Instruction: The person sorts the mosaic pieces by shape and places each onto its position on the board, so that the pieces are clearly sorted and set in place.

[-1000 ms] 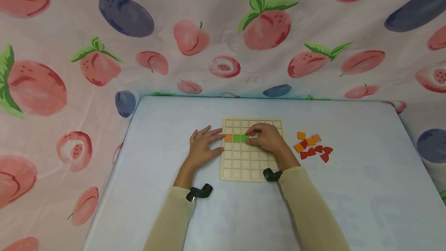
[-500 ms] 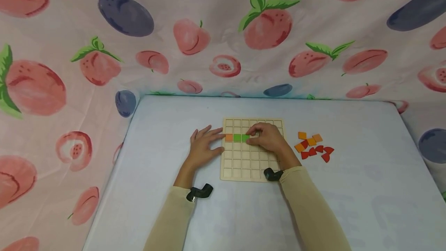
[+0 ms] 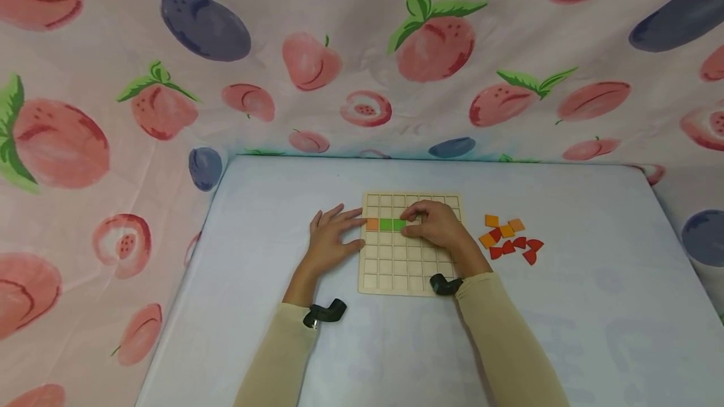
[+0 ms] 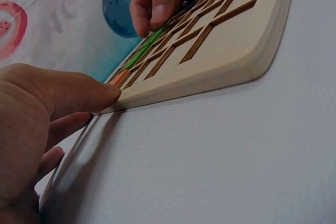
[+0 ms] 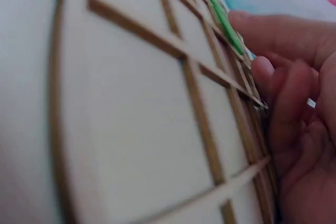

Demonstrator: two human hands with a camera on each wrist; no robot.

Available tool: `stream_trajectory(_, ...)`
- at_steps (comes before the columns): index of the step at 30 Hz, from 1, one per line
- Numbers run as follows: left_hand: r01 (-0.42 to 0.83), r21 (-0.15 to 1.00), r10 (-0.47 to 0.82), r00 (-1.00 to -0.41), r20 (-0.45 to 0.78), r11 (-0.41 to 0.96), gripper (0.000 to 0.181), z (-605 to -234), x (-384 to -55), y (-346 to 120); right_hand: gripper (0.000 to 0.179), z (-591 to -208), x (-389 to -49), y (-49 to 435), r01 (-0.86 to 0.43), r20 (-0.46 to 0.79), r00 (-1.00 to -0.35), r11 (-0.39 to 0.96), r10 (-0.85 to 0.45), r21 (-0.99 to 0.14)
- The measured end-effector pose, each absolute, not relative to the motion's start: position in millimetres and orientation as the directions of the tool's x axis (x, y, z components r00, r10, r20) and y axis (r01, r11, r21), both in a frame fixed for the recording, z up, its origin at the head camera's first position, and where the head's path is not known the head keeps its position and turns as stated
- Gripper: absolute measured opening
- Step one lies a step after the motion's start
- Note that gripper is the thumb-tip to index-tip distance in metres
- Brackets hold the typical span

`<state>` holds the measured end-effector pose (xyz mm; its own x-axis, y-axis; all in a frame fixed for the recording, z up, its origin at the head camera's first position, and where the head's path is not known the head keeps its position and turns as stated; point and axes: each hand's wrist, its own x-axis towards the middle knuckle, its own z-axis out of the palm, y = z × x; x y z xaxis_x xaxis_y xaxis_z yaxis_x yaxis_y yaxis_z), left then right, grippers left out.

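A light wooden grid board lies flat in the head view, with square recesses. One row holds an orange square tile at the left edge, then two green square tiles side by side. My left hand spreads its fingers along the board's left side; in the left wrist view its thumb touches the edge by the orange tile. My right hand reaches over the board, thumb and index finger pinching the right-hand green tile in its recess. The other right fingers are curled.
Right of the board lies a loose group of several orange square tiles and red wedge-shaped pieces. A pale cloth covers the table. Fruit-printed fabric hangs behind it and at the sides.
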<state>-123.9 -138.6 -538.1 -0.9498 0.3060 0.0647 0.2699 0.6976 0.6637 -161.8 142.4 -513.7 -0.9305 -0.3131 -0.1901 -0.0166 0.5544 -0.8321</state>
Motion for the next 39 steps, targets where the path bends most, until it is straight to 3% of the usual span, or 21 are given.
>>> stream_trajectory(10, 0.271, 0.653, 0.304, -0.951, 0.065, 0.707, 0.047, -540.4, -123.9, -139.1, 0.031, -504.2, -152.5, 167.1, 0.020, -0.201, -0.922, 0.475, -0.333, -0.880)
stream_trajectory(22, 0.266, 0.652, 0.296, -0.953, 0.065, 0.710, 0.046, -539.4, -123.5, -139.0, 0.029, -482.6, -144.0, 233.8, -0.093, -0.096, -0.965, 0.663, -0.242, -0.743)
stream_trajectory(39, 0.264, 0.649, 0.297, -0.953, 0.060, 0.714, 0.046, -538.9, -123.9, -138.3, 0.042, -469.5, -131.5, 310.3, 0.093, -0.262, -0.961, 0.798, -0.084, -0.595)
